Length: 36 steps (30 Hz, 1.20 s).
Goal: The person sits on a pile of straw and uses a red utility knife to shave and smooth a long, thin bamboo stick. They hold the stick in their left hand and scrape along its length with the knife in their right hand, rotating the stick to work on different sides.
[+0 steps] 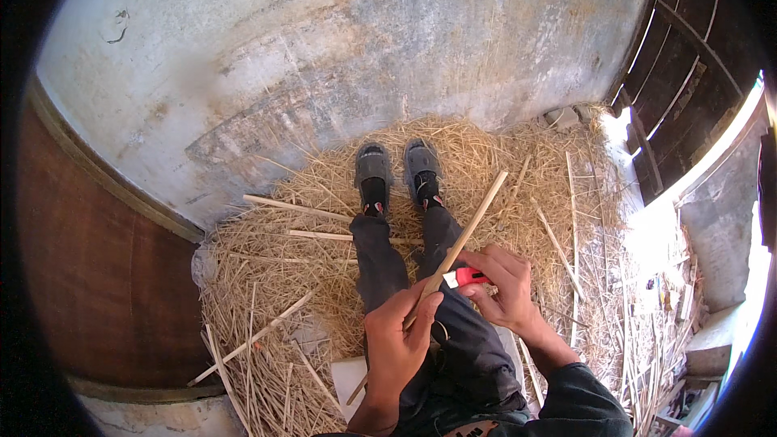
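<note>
1. Bamboo strip [473, 226]: pale, thin and straight. Long axis runs diagonally, upper end toward upper right of frame near the sandalled feet, lower end toward lower centre, passing over the lap to about the white sheet [346, 380].
2. Left hand [398, 338]: lower centre of frame, forearm entering from the bottom edge. Fingers curled closed around the strip's lower-middle part, thumb lying up along it.
3. Right hand [503, 287]: right of centre, dark sleeve entering from lower right. Closed on a red-handled cutter [463, 277], its white tip touching the strip just above the left thumb.
4. Legs in dark trousers stretch toward centre frame; grey sandals [396, 163] point at the wall.
5. Straw [267, 275] covers the ground across the middle of the frame; several loose bamboo splints [295, 207] lie on it at left and right.
6. Weathered concrete wall [324, 40] fills the upper frame; brown panel [89, 259] at left; dark wooden slats at upper right.
7. Packages, labels and signs: cannot tell any apart in the clutter at lower right.
</note>
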Each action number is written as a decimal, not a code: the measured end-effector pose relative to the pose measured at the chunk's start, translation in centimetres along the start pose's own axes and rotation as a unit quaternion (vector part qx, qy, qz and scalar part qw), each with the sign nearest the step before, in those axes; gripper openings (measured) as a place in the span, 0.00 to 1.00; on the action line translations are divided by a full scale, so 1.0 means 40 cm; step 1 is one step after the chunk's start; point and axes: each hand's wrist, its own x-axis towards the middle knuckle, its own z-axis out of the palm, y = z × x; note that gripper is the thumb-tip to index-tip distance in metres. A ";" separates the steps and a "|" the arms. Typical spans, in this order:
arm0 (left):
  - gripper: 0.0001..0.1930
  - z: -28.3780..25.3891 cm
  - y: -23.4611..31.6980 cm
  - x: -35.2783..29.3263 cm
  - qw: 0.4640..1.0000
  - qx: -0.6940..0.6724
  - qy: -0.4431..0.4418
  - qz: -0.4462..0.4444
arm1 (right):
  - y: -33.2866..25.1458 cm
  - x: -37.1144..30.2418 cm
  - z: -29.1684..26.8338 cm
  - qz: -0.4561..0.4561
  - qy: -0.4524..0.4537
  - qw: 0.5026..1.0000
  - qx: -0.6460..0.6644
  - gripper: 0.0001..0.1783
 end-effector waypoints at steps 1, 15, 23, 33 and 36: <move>0.13 0.001 0.007 0.000 1.000 0.009 0.004 0.011 | 0.002 0.002 0.005 -0.010 0.022 1.000 0.006 0.22; 0.12 0.030 0.010 -0.013 0.994 0.039 0.068 0.080 | -0.023 0.019 0.012 -0.038 0.076 0.996 -0.023 0.18; 0.12 0.022 0.003 -0.022 0.995 0.050 0.045 0.072 | -0.006 0.022 -0.003 -0.060 0.082 0.993 -0.054 0.18; 0.11 0.006 0.003 -0.033 0.995 0.048 0.055 0.061 | -0.006 0.041 -0.008 -0.096 0.081 0.988 -0.088 0.16; 0.10 -0.004 -0.004 -0.058 0.998 0.058 0.023 0.030 | 0.100 0.017 -0.008 -0.067 0.203 0.966 -0.147 0.12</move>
